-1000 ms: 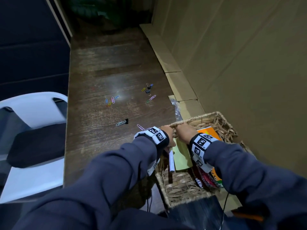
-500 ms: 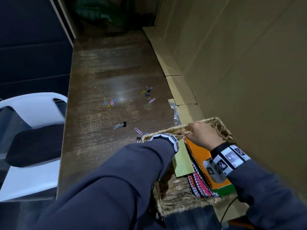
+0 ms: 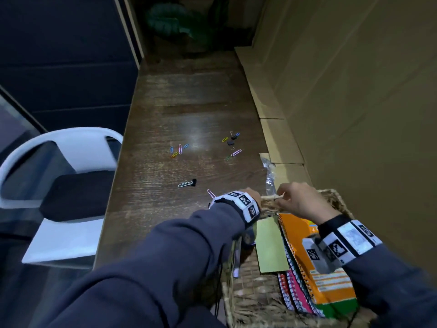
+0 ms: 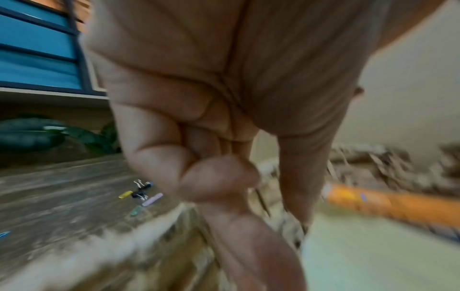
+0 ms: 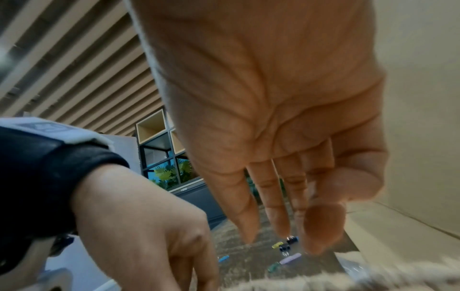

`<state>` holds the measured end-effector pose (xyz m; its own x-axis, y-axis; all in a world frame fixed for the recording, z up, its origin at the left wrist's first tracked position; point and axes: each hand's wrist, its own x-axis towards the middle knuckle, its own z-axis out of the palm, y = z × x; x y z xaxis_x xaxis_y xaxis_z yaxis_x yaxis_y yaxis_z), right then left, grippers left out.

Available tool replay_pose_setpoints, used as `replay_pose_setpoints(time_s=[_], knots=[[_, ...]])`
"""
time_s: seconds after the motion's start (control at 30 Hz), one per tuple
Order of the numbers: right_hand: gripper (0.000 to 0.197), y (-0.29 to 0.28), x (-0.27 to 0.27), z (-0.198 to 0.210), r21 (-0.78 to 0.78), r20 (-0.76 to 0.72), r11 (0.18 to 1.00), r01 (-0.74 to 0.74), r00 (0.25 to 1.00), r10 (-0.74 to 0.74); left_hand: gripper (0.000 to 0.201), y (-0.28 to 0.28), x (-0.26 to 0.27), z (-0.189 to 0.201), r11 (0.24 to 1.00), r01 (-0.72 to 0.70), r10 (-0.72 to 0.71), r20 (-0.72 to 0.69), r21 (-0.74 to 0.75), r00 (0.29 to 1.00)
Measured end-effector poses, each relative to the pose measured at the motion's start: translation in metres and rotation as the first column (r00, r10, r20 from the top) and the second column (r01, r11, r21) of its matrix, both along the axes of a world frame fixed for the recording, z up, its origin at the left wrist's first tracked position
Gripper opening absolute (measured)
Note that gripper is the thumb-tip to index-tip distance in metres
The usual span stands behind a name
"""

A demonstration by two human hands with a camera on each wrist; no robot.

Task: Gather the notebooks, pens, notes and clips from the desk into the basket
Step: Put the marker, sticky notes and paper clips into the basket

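A wicker basket sits at the desk's near right. It holds an orange notebook, other spiral notebooks, a green note and a pen. My left hand has its fingers curled at the basket's far rim. Just to the right, my right hand hovers over the same rim, fingers fairly straight and holding nothing. Coloured paper clips and binder clips lie scattered on the desk beyond the hands, and show again as paper clips and clips.
A black binder clip with a paper clip and a pink clip lie close to my left wrist. Clear plastic wrap lies by the cardboard wall on the right. A white chair stands left of the desk.
The basket has shifted and its notebooks are now in plain view. My right hand has loosened from gripping the rim. My left hand has come back up to the rim.
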<state>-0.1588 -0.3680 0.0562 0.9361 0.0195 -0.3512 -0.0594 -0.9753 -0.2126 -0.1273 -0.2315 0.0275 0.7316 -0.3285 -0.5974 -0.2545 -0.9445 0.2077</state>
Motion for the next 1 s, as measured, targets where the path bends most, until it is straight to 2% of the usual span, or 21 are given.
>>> replay_pose_setpoints(time_s=[0.07,0.13,0.27,0.37,0.47,0.57,0.63,0.73,0.83,1.0], knots=[[0.024,0.011,0.015,0.007,0.036,0.001,0.999,-0.034,0.999,0.034,0.021,0.02,0.011,0.009,0.999,-0.024,0.026,0.078,-0.027,0.997],[0.023,0.025,0.033,0.015,0.062,0.017,0.995,-0.081,0.997,0.08,0.027,0.053,0.02,0.02,0.977,-0.155,0.17,0.095,-0.147,0.981],[0.018,0.062,0.076,0.025,0.134,0.074,0.975,-0.178,0.983,0.169,0.012,0.131,0.034,0.013,0.888,-0.352,0.4,0.121,-0.295,0.909],[0.012,0.099,0.111,0.024,0.144,0.108,0.948,-0.283,0.957,0.269,0.013,0.177,0.041,-0.008,0.839,-0.443,0.51,0.173,-0.315,0.843],[0.013,0.139,0.142,0.005,0.082,0.046,0.898,-0.433,0.901,0.431,0.013,0.195,0.042,-0.035,0.831,-0.467,0.524,0.141,-0.302,0.84],[0.011,0.172,0.162,-0.024,-0.002,-0.156,0.823,-0.568,0.813,0.56,0.015,0.193,0.036,-0.057,0.819,-0.454,0.519,0.113,-0.352,0.848],[0.018,0.187,0.169,-0.042,-0.062,-0.273,0.776,-0.628,0.758,0.592,0.019,0.189,0.033,-0.067,0.821,-0.438,0.504,0.103,-0.367,0.858],[0.033,0.203,0.174,-0.064,-0.112,-0.302,0.757,-0.643,0.748,0.591,0.019,0.183,0.03,-0.077,0.815,-0.433,0.493,0.069,-0.384,0.867],[0.038,0.213,0.178,-0.083,-0.116,-0.302,0.769,-0.629,0.76,0.576,0.02,0.176,0.027,-0.084,0.813,-0.417,0.466,0.027,-0.406,0.884],[0.018,0.221,0.177,-0.086,-0.103,-0.307,0.801,-0.59,0.784,0.539,0.013,0.152,0.027,-0.094,0.839,-0.376,0.401,-0.02,-0.393,0.916]])
